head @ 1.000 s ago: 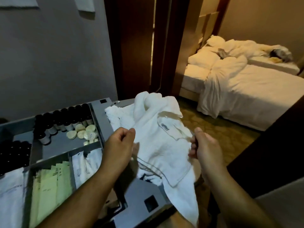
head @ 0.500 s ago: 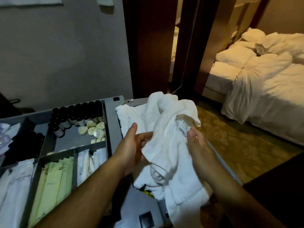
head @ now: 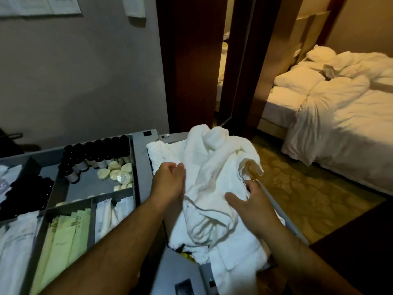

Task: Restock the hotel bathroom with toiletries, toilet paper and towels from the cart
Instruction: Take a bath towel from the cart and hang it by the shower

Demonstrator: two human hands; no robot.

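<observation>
A crumpled white towel (head: 214, 167) lies heaped on the right side of the grey cart (head: 141, 162). My left hand (head: 170, 182) rests against the towel's left edge with curled fingers, holding nothing that I can see. My right hand (head: 252, 203) presses flat on the towel's lower right part, fingers spread. The cart's tray holds small dark-capped bottles (head: 95, 154), round pale soaps (head: 117, 173), green sachets (head: 63, 241) and white packets (head: 108, 213).
A dark wooden door frame (head: 191, 60) stands beyond the cart. To the right, an unmade bed (head: 340, 116) with white linen sits on patterned carpet (head: 297, 199). A grey wall (head: 74, 81) rises behind the tray. A dark surface (head: 361, 241) fills the lower right.
The towel was held up between both hands; now it lies lower on the cart, with my right hand flat on top and my left hand at its side. The view shifted left.
</observation>
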